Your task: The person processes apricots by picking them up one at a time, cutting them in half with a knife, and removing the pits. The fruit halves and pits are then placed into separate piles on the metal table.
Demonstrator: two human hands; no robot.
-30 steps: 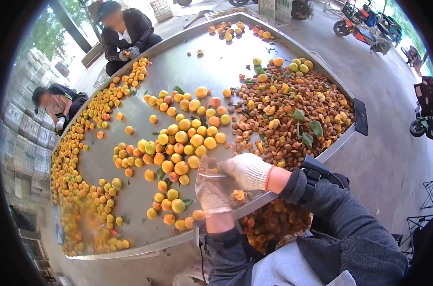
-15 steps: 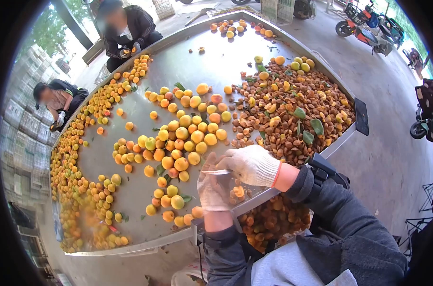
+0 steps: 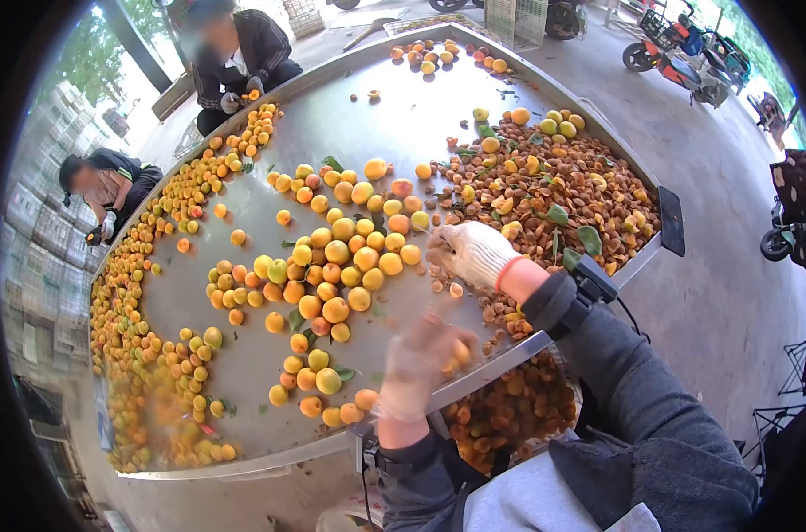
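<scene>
My right hand (image 3: 474, 253), in a white knit glove, is closed in front of the pit pile. A small knife (image 3: 420, 229) juts from its fingers, its thin blade pointing left toward the apricots (image 3: 342, 229). My left hand (image 3: 416, 363), also gloved, hangs over the table's near edge, smeared by motion; its grip is blurred. Orange apricot flesh (image 3: 460, 355) shows right beside its fingertips. Below that edge, a container of apricot pieces (image 3: 509, 412) is partly hidden by the table rim and my sleeve. Loose pits (image 3: 456, 290) lie between my hands.
The metal table (image 3: 318, 93) has a raised rim. A heap of apricot pits (image 3: 545, 199) with leaves covers its right side; more apricots (image 3: 119, 337) line the left edge. Two people (image 3: 234, 62) crouch across the table, handling fruit. Scooters (image 3: 678, 62) stand at the far right.
My right hand has moved up and away from my left, taking the knife with it. My left hand has swung down and right toward the near edge, its fingers now blurred.
</scene>
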